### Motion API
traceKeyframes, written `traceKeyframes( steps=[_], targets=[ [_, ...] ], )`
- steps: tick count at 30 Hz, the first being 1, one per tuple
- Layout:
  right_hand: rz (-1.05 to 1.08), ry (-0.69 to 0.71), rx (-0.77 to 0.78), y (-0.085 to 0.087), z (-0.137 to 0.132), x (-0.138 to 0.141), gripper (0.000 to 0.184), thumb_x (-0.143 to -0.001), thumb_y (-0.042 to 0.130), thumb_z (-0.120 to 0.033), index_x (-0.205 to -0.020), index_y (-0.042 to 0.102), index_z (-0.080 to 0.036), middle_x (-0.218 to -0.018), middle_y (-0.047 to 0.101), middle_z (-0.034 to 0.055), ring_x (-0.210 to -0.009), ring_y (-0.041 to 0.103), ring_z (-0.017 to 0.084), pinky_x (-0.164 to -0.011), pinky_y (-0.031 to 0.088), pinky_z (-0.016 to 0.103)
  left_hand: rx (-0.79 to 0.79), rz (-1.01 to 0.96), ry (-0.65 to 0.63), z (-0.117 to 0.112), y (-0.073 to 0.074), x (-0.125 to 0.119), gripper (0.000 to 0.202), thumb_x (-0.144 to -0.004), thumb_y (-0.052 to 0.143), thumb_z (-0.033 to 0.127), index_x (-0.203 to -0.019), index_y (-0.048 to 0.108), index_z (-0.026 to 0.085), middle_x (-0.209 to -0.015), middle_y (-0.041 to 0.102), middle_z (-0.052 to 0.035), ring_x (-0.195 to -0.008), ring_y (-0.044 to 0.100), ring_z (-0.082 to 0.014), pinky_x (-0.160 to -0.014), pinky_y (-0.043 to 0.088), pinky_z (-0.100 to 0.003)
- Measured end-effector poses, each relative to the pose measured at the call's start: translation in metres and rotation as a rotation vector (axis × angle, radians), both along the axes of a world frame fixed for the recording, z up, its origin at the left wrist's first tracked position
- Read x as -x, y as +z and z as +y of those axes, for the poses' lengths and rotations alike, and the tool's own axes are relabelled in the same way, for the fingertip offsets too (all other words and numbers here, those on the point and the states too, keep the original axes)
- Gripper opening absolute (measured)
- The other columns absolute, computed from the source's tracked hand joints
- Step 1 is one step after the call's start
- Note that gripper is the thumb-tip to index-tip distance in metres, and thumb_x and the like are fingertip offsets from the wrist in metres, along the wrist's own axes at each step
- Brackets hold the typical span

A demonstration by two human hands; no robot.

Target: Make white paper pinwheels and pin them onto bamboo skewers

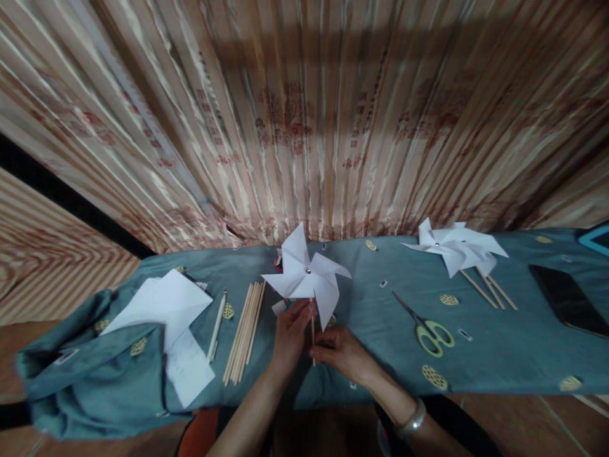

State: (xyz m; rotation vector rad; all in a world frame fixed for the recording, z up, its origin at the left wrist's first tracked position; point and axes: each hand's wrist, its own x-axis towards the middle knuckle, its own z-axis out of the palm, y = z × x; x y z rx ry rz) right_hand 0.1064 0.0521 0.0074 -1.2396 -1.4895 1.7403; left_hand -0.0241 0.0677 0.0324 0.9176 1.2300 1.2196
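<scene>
Pinwheel [307, 276], white paper: held up over the middle of the teal cloth [499, 343], near its front edge. Faces the camera flat-on, with four pointed blades and a pin head at the hub.

Stick [313, 336]: runs down from behind the hub. Long axis close to vertical in view, with the wheel end pointing up and away from the body and the bare end pointing down towards it.

Left hand [290, 333]: fingers curled shut on the upper stick, just under the lower blades. Thumb side turned towards the wheel.

Right hand [345, 352]: lies lower and to the right, fingertips pinched closed on the bottom part of the stick. Touches the left hand or sits just beside it; cannot tell which. Carries a metal bangle [413, 419] at the wrist.

Left of the hands: bundle of spare sticks [245, 330] lying lengthwise away from the body, then a pencil [216, 327], then loose paper sheets [166, 311].

Right of the hands: scissors [425, 327] with green handles, blades pointing up-left. Further back, finished pinwheels [454, 247] lying flat, sticks angled down-right. Dark phone [566, 298] near the right edge.
</scene>
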Motion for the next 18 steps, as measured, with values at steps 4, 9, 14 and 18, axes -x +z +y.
traceKeyframes(
  steps=[4,9,14,18],
  targets=[
    [0.042,-0.026,-0.011,0.002,0.004,0.000,0.017,-0.069,0.065,-0.028,-0.054,0.063,-0.020,-0.053,0.059,-0.0020,-0.052,0.051,0.013,-0.056,0.037,0.027,0.008,-0.029,-0.018,-0.003,-0.004,0.005,0.034,-0.070,0.075,0.044,-0.089,0.077,0.016,-0.084,0.074,-0.0075,-0.084,0.065,-0.0220,-0.080,0.049,-0.031],
    [0.062,-0.043,-0.053,-0.002,0.008,-0.003,0.018,-0.071,0.064,-0.031,-0.058,0.065,-0.018,-0.054,0.058,-0.0023,-0.054,0.050,0.012,-0.055,0.035,0.025,-0.054,0.045,-0.028,-0.005,-0.013,0.009,0.025,-0.068,0.076,0.037,-0.084,0.079,0.018,-0.085,0.075,-0.0071,-0.083,0.067,-0.0214,-0.078,0.051,-0.031],
    [0.067,-0.034,-0.072,-0.002,0.009,-0.004,0.017,-0.071,0.066,-0.030,-0.060,0.066,-0.018,-0.055,0.058,-0.0030,-0.055,0.050,0.012,-0.055,0.036,0.025,-0.060,0.061,-0.027,-0.003,-0.018,0.009,0.017,-0.065,0.076,0.031,-0.078,0.079,0.020,-0.079,0.074,-0.0048,-0.074,0.066,-0.0182,-0.071,0.052,-0.028],
    [0.066,0.005,-0.045,0.012,0.020,-0.033,0.025,-0.071,0.072,-0.044,-0.070,0.074,-0.019,-0.061,0.064,-0.0024,-0.056,0.051,0.012,-0.055,0.038,0.025,-0.041,0.035,0.004,-0.001,-0.018,0.009,0.017,-0.063,0.078,0.030,-0.077,0.078,0.020,-0.079,0.075,-0.0048,-0.077,0.068,-0.0189,-0.075,0.053,-0.029]
  ],
)
